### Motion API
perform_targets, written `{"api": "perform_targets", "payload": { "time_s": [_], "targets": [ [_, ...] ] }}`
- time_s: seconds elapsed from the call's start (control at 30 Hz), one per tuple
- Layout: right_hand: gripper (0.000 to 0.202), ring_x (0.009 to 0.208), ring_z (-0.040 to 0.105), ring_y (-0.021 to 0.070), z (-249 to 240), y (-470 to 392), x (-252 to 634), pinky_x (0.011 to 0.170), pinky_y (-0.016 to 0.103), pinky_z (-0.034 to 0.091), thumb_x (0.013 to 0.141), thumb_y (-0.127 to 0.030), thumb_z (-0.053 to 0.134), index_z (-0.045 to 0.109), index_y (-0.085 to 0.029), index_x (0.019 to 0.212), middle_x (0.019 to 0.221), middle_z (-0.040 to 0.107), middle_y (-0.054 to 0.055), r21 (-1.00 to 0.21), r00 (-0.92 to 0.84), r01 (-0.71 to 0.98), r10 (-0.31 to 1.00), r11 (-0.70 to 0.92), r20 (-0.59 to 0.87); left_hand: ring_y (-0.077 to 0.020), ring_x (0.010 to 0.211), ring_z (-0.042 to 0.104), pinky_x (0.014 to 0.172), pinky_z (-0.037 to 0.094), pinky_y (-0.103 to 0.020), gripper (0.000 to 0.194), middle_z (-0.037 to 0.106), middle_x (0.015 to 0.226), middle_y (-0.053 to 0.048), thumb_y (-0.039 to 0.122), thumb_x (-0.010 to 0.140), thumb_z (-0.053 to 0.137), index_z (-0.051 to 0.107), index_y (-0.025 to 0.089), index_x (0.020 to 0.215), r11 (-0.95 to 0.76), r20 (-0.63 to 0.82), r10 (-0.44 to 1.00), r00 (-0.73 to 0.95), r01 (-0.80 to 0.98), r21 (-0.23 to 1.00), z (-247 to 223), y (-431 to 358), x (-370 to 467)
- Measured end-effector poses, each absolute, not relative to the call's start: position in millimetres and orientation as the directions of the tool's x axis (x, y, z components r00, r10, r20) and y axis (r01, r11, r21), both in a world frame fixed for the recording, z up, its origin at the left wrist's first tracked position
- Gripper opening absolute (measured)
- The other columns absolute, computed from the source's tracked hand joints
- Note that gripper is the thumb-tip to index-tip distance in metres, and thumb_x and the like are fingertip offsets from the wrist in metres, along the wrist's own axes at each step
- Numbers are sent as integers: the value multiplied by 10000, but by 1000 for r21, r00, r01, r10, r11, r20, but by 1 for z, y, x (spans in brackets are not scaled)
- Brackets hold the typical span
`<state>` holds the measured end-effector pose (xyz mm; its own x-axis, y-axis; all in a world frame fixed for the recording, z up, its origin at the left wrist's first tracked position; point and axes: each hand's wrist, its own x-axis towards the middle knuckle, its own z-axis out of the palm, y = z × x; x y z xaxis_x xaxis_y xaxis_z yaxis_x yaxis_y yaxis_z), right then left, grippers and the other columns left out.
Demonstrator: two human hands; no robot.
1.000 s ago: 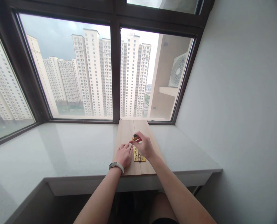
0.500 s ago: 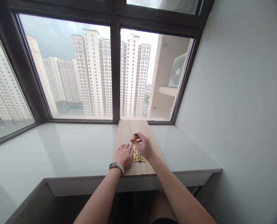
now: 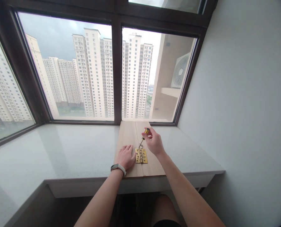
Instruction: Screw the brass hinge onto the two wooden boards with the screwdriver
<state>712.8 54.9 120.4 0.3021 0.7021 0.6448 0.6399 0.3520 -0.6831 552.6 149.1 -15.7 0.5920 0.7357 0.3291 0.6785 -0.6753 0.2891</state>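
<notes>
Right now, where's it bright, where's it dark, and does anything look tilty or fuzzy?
Head view: daylight through the window leaves pale shine on the counter; head view: it's dark underneath the counter; head view: the buildings at the left edge lean, probably wide-lens stretching; head view: the hinge's tiny details look soft.

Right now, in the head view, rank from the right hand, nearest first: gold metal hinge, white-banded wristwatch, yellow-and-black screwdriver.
1. Screwdriver: in the right hand.
2. Hinge: left, on pale boards.
3. Wristwatch: farther left, lower.
</notes>
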Motion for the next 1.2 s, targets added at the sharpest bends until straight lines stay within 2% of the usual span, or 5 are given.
{"api": "perform_targets", "payload": {
  "time_s": [0.3, 0.97, 1.1, 1.2],
  "targets": [
    [381, 824, 716, 222, 112, 52, 740, 675, 314, 591, 957, -510, 628, 678, -210, 1187, 939, 746, 76, -684, 351, 690, 718, 236, 602, -305, 1438, 395, 1179, 327, -464, 540, 527, 1557, -79, 492, 1049, 376, 505, 253, 1516, -680, 326, 732, 598, 675, 287, -15, 150, 551],
    [333, 806, 719, 218, 96, 58, 742, 679, 314, 586, 967, -481, 622, 679, -226, 1173, 914, 743, 57, -689, 330, 688, 746, 229, 578, -293, 1427, 403, 1171, 347, -463, 507, 532, 1550, -57, 481, 1052, 373, 514, 288, 1500, -680, 332, 731, 596, 675, 286, -13, 148, 550],
    [351, 848, 725, 232, 93, 59, 743, 709, 336, 611, 970, -486, 619, 675, -221, 1193, 937, 745, 70, -698, 323, 683, 768, 216, 554, -292, 1423, 405, 1161, 355, -469, 496, 533, 1547, -58, 473, 1058, 364, 514, 289, 1493, -683, 335, 729, 597, 672, 288, -13, 148, 550],
    [404, 866, 724, 237, 93, 59, 742, 731, 360, 632, 970, -470, 623, 635, -233, 1297, 951, 733, 63, -702, 308, 676, 779, 226, 547, -296, 1419, 409, 1159, 357, -473, 491, 538, 1542, -58, 470, 1056, 369, 523, 286, 1485, -684, 337, 728, 598, 669, 291, -13, 148, 550]
  ]
}}
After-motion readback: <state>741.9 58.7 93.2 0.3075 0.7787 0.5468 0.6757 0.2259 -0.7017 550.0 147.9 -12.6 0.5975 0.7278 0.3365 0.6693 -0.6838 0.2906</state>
